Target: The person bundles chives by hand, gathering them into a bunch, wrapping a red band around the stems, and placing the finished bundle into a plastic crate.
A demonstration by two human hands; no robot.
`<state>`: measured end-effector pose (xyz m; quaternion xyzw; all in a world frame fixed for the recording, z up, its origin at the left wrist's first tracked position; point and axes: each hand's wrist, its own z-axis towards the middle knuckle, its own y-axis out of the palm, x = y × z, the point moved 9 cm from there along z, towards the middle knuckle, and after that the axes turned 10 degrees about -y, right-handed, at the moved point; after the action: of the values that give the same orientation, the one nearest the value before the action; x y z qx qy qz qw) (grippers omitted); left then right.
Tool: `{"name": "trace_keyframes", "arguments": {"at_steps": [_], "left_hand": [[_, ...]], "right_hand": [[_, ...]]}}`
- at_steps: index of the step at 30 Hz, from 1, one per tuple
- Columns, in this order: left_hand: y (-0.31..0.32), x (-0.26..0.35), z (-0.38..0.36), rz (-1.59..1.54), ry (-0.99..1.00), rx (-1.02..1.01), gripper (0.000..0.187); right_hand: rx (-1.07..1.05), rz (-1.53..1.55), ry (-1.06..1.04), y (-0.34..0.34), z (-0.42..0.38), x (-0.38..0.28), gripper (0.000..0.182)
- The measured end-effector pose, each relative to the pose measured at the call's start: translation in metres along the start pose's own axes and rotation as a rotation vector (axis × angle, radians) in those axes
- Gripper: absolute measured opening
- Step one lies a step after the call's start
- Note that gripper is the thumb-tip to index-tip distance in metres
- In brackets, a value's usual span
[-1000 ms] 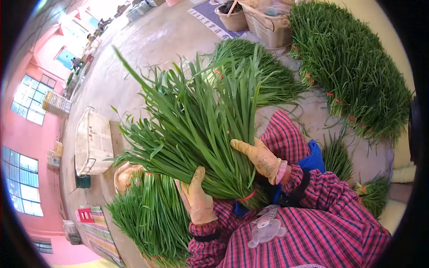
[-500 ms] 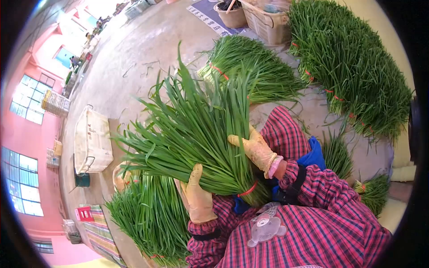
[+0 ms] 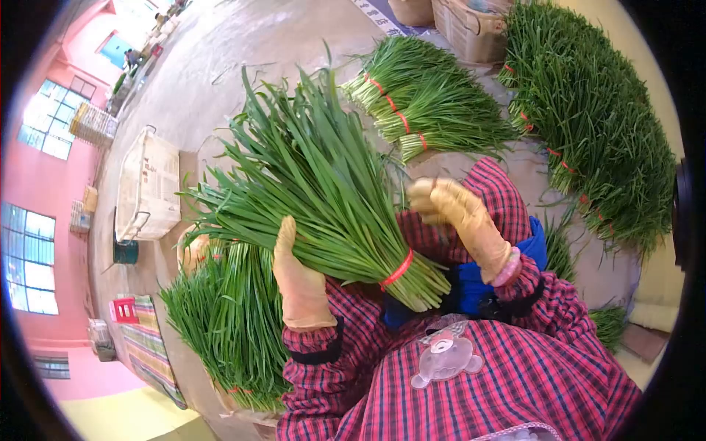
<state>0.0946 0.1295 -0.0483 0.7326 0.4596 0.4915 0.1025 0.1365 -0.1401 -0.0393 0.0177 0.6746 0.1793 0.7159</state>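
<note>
A large bunch of garlic chives [image 3: 316, 184], tied near its cut ends with a red band [image 3: 398, 270], leans across my lap with its leaves fanning up and left. My left hand [image 3: 300, 283], in a cream rubber glove, holds the bunch from its left side; the thumb shows and the fingers are hidden behind the leaves. To the right of the stems is my right hand [image 3: 465, 217], gloved too and apart from the bunch. Its fingers are loosely bent, a little blurred, with nothing in them.
Tied chive bunches [image 3: 434, 103] lie on the floor ahead, beside a long heap of chives [image 3: 588, 125] along the right. More chives [image 3: 228, 323] stand at my left. A white crate [image 3: 149, 187] is farther left, and another crate [image 3: 471, 33] stands behind the bunches.
My right hand has let go of the leaves and moved right, off the bunch. My left hand still holds the bunch, and its banded stem end shows more fully. The view has shifted slightly.
</note>
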Motion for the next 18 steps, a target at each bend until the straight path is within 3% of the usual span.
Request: {"name": "trace_keyframes", "arguments": {"at_steps": [2, 3, 5, 6, 7, 9, 10, 11, 12, 14, 15, 16, 17, 18], "left_hand": [[0.002, 0.009, 0.006, -0.017, 0.003, -0.005, 0.039], [0.004, 0.011, 0.009, -0.028, 0.001, -0.012, 0.039], [0.018, 0.014, 0.007, -0.062, -0.023, -0.048, 0.038], [0.03, 0.014, 0.005, -0.038, -0.031, -0.101, 0.039], [0.044, 0.017, 0.0, -0.016, -0.03, -0.15, 0.039], [0.057, 0.024, -0.003, 0.0, -0.007, -0.17, 0.04], [0.059, 0.025, 0.004, 0.097, -0.044, -0.283, 0.042], [0.059, 0.024, 0.003, 0.193, -0.085, -0.391, 0.044], [0.051, 0.032, -0.004, 0.182, -0.054, -0.368, 0.044], [0.047, 0.036, -0.023, 0.645, 0.032, -0.262, 0.052], [0.046, 0.041, -0.036, 0.764, 0.196, -0.193, 0.06], [0.056, 0.05, -0.055, 1.035, 0.505, -0.166, 0.06], [0.068, 0.051, -0.075, 1.298, 0.814, -0.118, 0.06], [0.085, 0.039, -0.088, 1.414, 0.874, -0.217, 0.068]], "right_hand": [[-0.289, -0.264, 0.045, 0.019, -0.015, 0.009, 0.047], [-0.327, -0.204, 0.129, 0.034, -0.021, 0.004, 0.063], [-0.377, -0.525, 0.174, 0.041, -0.034, 0.004, 0.075], [-0.449, -0.511, 0.385, 0.044, -0.038, 0.011, 0.077], [-0.461, -0.516, 0.379, 0.044, -0.038, 0.005, 0.077], [-0.488, -0.189, 0.356, 0.059, -0.036, -0.002, 0.075], [-0.464, 0.144, 0.445, 0.058, -0.046, 0.01, 0.069], [-0.546, 0.29, 0.466, 0.052, -0.052, 0.02, 0.058], [-0.429, 0.442, 0.498, 0.052, -0.054, -0.003, 0.058], [-0.293, 0.579, 0.484, 0.042, -0.052, -0.023, 0.055], [-0.28, 0.571, 0.431, 0.029, -0.047, -0.021, 0.051], [-0.199, 0.54, 0.559, 0.015, -0.051, -0.008, 0.049], [-0.262, 0.577, 0.518, 0.012, -0.047, 0.001, 0.047], [-0.283, 0.526, 0.505, 0.009, -0.047, 0.006, 0.047]]}}
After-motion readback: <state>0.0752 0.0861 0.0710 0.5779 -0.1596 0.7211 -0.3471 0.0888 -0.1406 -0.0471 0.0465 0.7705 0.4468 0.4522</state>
